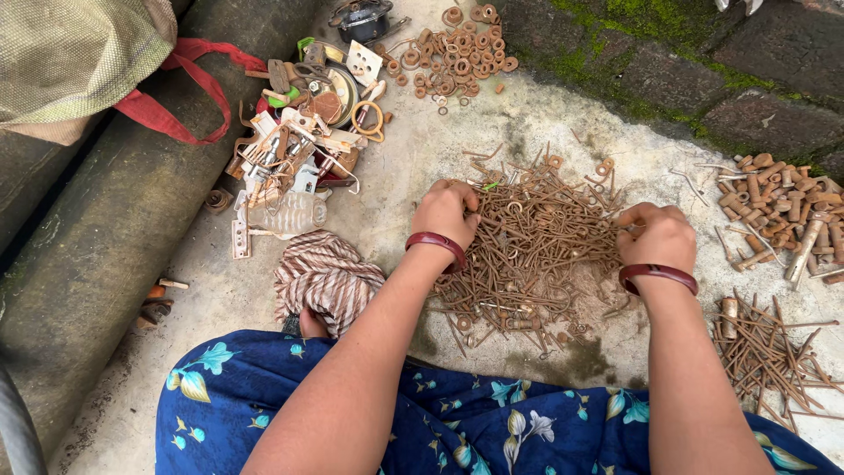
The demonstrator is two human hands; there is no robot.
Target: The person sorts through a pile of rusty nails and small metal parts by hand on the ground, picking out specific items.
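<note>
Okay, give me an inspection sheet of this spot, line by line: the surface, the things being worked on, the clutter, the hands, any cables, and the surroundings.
Surface: rough concrete floor, stained and damp-looking.
Job's things: central pile of rusty nails and hooks; both hands are in it.
Clutter: heap of rusty washers; heap of rusty bolts; smaller nail pile; mixed scrap heap; striped cloth.
Hands: left hand on the pile's left edge, right hand on its right edge; whether either grips anything cannot be told. A dark red bangle on each wrist.
Cables: nothing seen.
Surroundings: mossy stone wall; grey pipes; sack with red straps.
</note>
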